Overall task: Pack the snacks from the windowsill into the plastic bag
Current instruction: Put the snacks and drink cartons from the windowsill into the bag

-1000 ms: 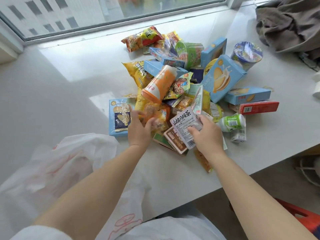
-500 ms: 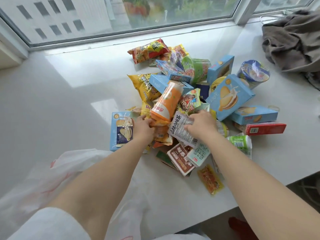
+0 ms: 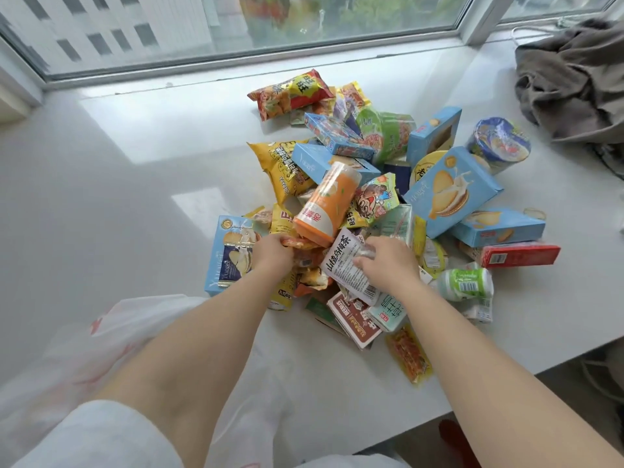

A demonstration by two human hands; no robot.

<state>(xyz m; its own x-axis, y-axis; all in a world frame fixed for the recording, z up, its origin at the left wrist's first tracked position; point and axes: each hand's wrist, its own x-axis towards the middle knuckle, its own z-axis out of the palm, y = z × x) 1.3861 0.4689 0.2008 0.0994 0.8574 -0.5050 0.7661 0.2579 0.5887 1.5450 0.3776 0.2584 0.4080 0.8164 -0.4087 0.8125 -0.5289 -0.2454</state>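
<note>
**Both hands in the near edge of the pile, bag waiting behind my left arm**

I am reaching both hands into the near side of the heap of snacks on the white windowsill point(image 3: 141, 204). My left hand point(image 3: 270, 255) is curling its fingers around a bunch of small crinkled orange foil packets point(image 3: 305, 261), just under the lower end of the orange-and-white plastic-wrapped tube point(image 3: 326, 206), whose long axis is running away from me, tilted to the right. My right hand point(image 3: 385, 261) is pinching a flat white sachet with black lettering point(image 3: 342, 265), lying slantwise between my two hands.

The thin white plastic bag with red print point(image 3: 77, 352) is lying crumpled on the sill, near me and to the left, partly under my left forearm. So the bag is lying back and leftward from both hands, and I am judging my left hand the nearer one to it. I cannot tell where its mouth is or whether anything is inside. Nearly all the boxes, pouches and cups are sitting out on the sill, so the packing looks barely begun.
</note>
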